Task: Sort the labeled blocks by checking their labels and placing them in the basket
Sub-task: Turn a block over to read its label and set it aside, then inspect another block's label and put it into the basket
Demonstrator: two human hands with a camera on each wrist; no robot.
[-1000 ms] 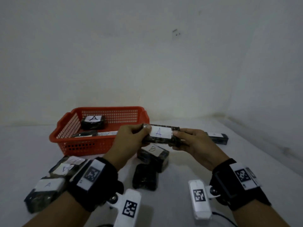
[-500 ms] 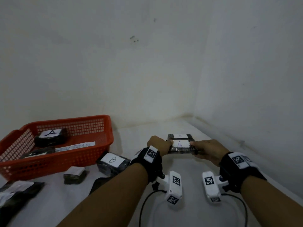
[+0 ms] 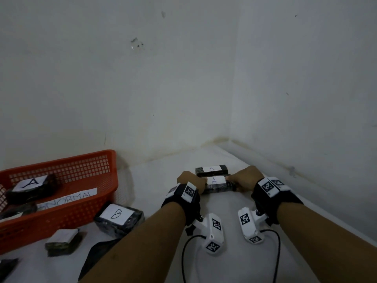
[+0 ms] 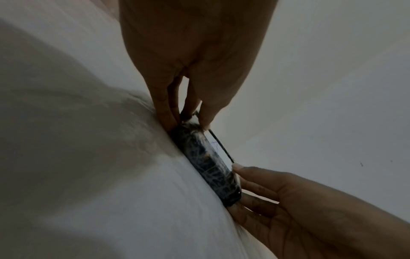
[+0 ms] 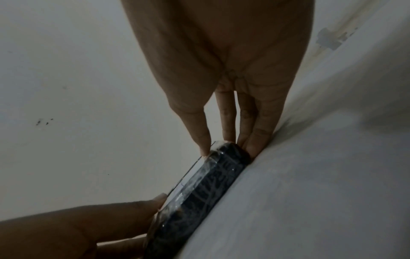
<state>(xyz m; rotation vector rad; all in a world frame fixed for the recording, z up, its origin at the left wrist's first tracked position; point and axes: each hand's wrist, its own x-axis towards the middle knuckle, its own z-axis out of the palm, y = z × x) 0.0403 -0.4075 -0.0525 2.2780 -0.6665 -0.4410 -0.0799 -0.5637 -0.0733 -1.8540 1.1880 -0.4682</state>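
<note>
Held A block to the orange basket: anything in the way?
Nothing visible blocks a lifted carry. Both hands pinch the held A block on the surface; the basket sits to its left, and the B block lies beside its front wall.

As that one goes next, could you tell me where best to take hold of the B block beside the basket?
Grip the B block by its two dark side faces, coming from above. It lies flat with its label up, and its top is clear; the basket crowds its left edge, so probably span front to back.

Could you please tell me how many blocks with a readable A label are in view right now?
3: one in the orange basket at, one held by both hands, one just beyond it. Others may be hidden.
</note>
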